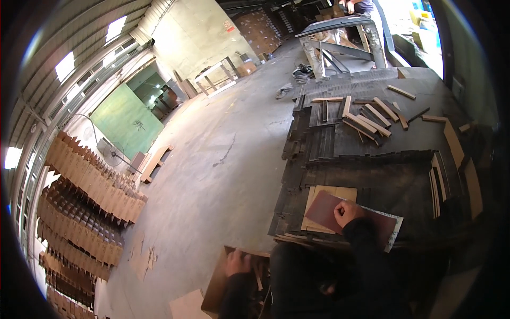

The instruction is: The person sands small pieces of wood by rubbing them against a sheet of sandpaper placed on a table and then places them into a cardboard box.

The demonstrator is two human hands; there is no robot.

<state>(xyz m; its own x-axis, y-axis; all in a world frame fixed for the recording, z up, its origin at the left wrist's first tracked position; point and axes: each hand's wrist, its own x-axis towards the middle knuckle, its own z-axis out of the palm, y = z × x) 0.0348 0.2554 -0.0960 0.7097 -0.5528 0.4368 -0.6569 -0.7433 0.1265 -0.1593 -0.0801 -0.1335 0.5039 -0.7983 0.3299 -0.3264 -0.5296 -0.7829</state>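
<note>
My right hand point(348, 212) is closed in a fist and rests on a reddish-brown sheet point(320, 208) that looks like sandpaper. Its right edge is pale and ragged. Beneath it are light tan flat boards point(346, 193) on the dark work surface point(289, 203). Whether the fist pinches something small is hidden. Lower down, my left hand point(238, 262) reaches into an open cardboard box point(215, 284), its fingers apart and loosely bent. Thin wooden strips point(258, 276) show in that box next to the hand.
Several short wooden strips point(376, 116) lie piled on the bench's far part, and longer strips point(436, 183) stand along its right side. Stacks of brown cardboard point(87, 181) line the left. A metal-framed stand point(340, 45) is beyond the bench, with a person point(363, 6) behind it.
</note>
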